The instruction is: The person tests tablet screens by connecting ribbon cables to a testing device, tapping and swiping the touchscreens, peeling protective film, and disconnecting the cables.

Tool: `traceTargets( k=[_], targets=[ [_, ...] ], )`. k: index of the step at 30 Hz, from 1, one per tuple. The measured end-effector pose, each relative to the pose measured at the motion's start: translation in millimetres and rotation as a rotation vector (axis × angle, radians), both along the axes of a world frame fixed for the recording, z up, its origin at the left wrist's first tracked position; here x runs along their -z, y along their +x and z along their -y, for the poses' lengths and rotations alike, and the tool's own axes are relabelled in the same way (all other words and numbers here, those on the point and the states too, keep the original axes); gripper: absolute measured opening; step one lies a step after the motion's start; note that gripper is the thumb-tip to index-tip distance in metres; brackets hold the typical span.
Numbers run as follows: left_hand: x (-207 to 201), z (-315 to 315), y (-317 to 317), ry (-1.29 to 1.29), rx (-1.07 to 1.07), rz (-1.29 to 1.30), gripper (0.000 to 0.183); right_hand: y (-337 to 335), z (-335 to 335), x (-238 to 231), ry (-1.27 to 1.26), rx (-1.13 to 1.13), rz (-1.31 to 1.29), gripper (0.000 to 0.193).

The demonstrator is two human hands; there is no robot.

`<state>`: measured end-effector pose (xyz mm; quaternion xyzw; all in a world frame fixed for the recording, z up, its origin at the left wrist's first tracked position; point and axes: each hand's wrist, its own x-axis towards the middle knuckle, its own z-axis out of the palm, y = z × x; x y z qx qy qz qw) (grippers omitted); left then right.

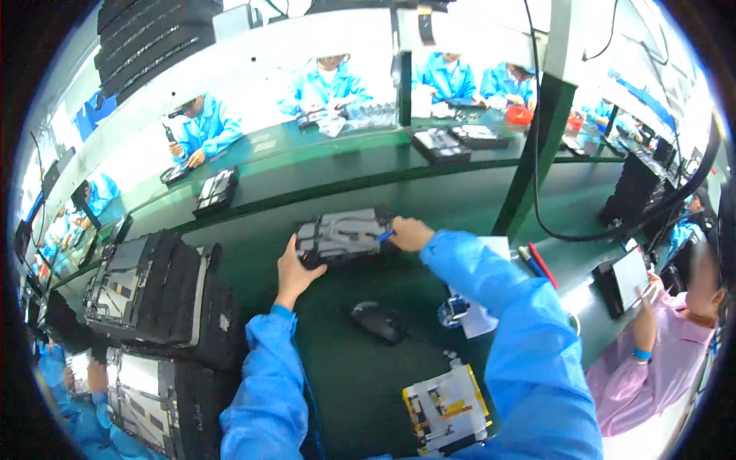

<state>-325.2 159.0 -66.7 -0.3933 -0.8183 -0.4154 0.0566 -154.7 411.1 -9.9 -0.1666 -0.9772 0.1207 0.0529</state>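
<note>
A black foam tray [366, 253] with grey device parts [349, 228] in it lies on the green bench in front of me. My left hand [295, 272] grips its left end, with the thumb along the near side. At the right end, my right hand [412, 234] has its fingers closed round a small blue tool [385, 236], whose tip meets the parts. The tool's exact kind is hidden by the fingers. Nearer to me, a black computer mouse [379, 322] rests on the bench, and a yellow-edged battery pack [447, 409] lies by my right forearm.
Stacked black trays [165, 287] rise on the left. A small blue-and-silver round object [452, 311] sits on white paper [479, 320]. Red and blue pens [543, 266] lie to the right. A green post [529, 165] and hanging black cable stand beyond. A pink-sleeved co-worker [652, 368] handles a tray at right.
</note>
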Motion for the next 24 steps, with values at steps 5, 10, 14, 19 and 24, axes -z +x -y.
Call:
traceTargets(
  k=[5, 10, 14, 19, 24],
  targets=[
    [1, -14, 6, 0.011, -0.098, -0.165, 0.101, 40, 17, -30, 0.125, -0.22, 0.093, 0.02],
    [2, -2, 42, 0.025, -0.253, -0.226, 0.09, 89, 37, -42, 0.104, -0.259, 0.253, 0.047],
    [8, 17, 65, 0.103, -0.147, -0.265, 0.085, 135, 49, -25, -0.079, -0.165, -0.084, 0.044],
    [5, 37, 92, 0.167, -0.137, -0.278, 0.081, 144, 55, 9, 0.335, -0.237, 0.13, 0.058],
    [-42, 81, 162, 0.285, -0.031, -0.308, 0.067, 128, 75, -64, -0.19, -0.024, -0.161, 0.061]
  ],
)
